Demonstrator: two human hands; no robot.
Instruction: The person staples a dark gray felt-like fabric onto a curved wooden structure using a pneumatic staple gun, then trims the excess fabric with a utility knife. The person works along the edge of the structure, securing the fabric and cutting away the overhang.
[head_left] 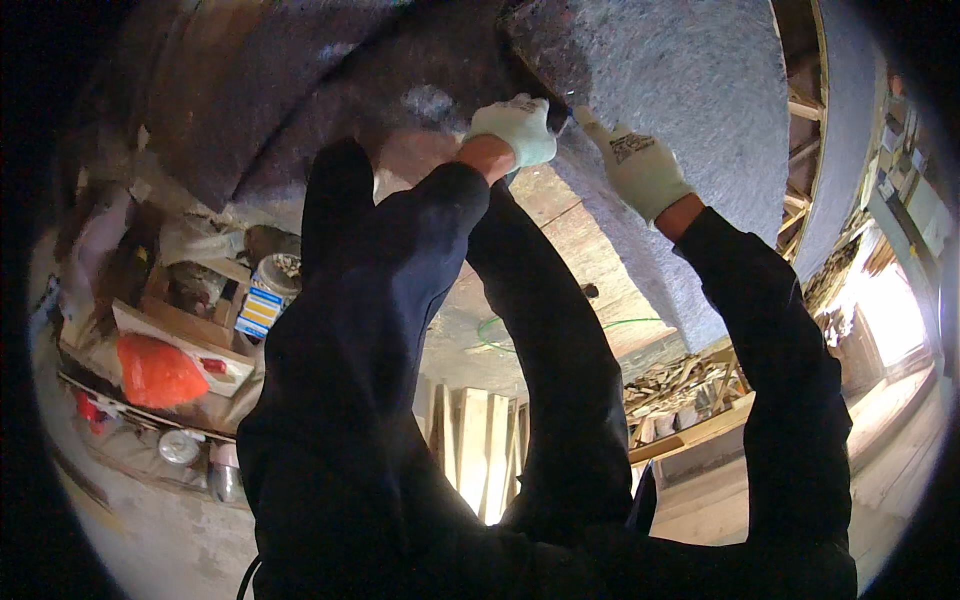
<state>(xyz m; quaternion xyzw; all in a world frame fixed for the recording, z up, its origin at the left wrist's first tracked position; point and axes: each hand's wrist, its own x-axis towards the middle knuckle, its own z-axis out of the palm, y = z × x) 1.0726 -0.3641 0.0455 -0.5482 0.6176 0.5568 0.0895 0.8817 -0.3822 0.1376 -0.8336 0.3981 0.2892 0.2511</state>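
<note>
My left hand, in a pale knitted work glove, is closed in a fist beside the cut edge of a grey felt sheet. Something small and dark shows by its fingers, but what it grips is hidden. Close by on the right, my gloved right hand lies on the felt with a finger stretched toward the left fist. Darker brown felt spreads beyond and to the left. Under the sheet's edge a pale wooden board shows between my dark-clad legs.
At the left, a low shelf holds an orange-red bag, a blue-and-yellow box and a tub. A thin green cord lies on the board. Wood scraps are heaped at the right, beside a timber frame.
</note>
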